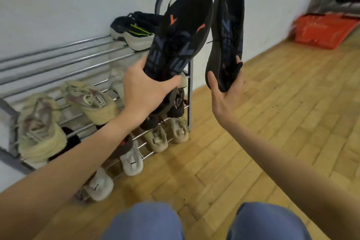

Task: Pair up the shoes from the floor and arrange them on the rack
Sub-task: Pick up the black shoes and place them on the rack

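Black shoes [181, 33], toes up, held upright.

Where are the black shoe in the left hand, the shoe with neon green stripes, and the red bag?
Black shoe in the left hand [175, 41]: head view, on its upturned sole.
Shoe with neon green stripes [132, 32]: head view, on its side panel, top shelf.
Red bag [323, 31]: head view, on its flat top face.

Left hand [145, 91] raised toward 11 o'clock, fingers clamped; right hand [224, 91] toward 1 o'clock, palm up, gripping.
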{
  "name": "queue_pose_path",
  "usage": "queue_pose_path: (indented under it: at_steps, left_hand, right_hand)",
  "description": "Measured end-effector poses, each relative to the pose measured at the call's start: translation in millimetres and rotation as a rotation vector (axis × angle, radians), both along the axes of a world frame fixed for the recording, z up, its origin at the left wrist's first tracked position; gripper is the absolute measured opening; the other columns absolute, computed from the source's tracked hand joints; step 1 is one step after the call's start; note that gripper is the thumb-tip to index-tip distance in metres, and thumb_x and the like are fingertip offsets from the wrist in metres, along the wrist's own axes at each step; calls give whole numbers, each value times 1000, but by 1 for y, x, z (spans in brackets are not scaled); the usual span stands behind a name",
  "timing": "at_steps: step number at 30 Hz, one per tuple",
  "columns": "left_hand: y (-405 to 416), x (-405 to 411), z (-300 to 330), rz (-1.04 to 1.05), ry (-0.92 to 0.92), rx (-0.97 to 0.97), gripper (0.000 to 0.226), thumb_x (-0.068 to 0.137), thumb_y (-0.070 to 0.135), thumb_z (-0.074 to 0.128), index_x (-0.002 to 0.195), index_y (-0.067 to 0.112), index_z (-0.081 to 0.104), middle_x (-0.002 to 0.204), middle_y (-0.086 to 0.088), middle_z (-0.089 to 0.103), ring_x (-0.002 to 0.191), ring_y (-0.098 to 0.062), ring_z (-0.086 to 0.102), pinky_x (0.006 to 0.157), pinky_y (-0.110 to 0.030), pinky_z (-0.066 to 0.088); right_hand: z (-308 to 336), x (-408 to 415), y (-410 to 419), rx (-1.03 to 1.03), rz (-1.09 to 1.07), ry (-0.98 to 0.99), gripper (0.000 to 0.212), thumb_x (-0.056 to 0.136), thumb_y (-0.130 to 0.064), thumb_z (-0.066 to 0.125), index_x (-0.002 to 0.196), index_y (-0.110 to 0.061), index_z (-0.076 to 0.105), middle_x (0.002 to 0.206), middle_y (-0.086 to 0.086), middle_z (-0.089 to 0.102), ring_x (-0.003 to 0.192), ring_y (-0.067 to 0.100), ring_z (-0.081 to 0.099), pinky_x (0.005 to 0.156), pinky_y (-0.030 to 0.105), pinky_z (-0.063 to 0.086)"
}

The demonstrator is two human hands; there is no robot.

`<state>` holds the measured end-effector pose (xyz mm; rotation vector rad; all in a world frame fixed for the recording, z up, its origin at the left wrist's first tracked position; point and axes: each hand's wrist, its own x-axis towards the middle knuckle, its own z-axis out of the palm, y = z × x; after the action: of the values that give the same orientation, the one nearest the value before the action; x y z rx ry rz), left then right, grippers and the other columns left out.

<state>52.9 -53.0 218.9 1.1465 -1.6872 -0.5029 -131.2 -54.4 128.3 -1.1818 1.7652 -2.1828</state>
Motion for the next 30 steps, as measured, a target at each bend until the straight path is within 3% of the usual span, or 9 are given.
queue_pose_path:
  at_steps: [2,7,10,13,17,21,24,28,30]
  left_hand:
    - [-2,15,20,28,45,-26,39,61,43,82,90,21,66,84,10,68,80,0,63,61,-13,52]
    - [-25,74,50,165,247,57,74,55,52,82,117,20,61,108,9,67,99,-11,65,84,-33,55]
    - [-28,119,57,286,281,59,69,53,54,82,112,21,67,104,9,70,96,-11,66,82,-35,56]
    - [-27,159,67,435,219,34,64,48,59,79,101,25,71,98,10,71,93,-11,67,81,-36,57]
    - [-32,199,77,583,149,22,31,57,53,78,67,30,60,72,16,61,82,-12,63,71,-30,52]
    - [-47,221,77,703,75,24,57,62,55,70,101,14,64,95,1,67,91,-21,64,67,-29,45]
    - [-58,223,78,738,-17,18,65,75,41,69,125,5,47,119,-9,60,108,-28,59,71,-31,43]
    - [-58,224,79,658,-204,-111,51,90,33,55,133,6,49,132,-10,56,119,-24,53,92,-30,41]
    - [-51,233,78,513,-275,-61,42,92,40,53,121,11,63,118,-6,66,104,-17,59,83,-24,41]
  right_hand:
    - [17,17,-8,-38,42,50,84,80,-61,64,149,-26,30,130,-10,46,127,17,41,108,42,39]
    - [56,64,-18,-29,118,249,81,82,-55,64,150,-30,27,121,-7,46,115,13,36,100,27,36]
    - [72,96,-24,-51,150,375,80,81,-56,65,149,-31,29,118,-5,49,110,12,36,94,25,37]
    - [83,132,-36,-23,182,530,79,82,-58,64,148,-27,32,122,4,52,112,17,38,98,30,37]
    - [93,181,-53,30,218,629,77,83,-64,57,149,-29,33,124,9,55,119,25,39,103,40,37]
    - [105,227,-72,115,251,603,80,82,-69,50,148,-28,33,116,12,60,112,32,42,98,43,37]
    - [112,248,-89,161,267,600,84,78,-76,42,146,-27,36,117,9,63,110,32,47,97,41,35]
    - [116,262,-106,189,320,653,86,73,-82,35,139,-28,44,112,-4,69,108,28,54,95,38,33]
    - [115,267,-109,219,333,688,84,72,-82,36,137,-29,47,112,-7,69,110,28,55,95,40,33]
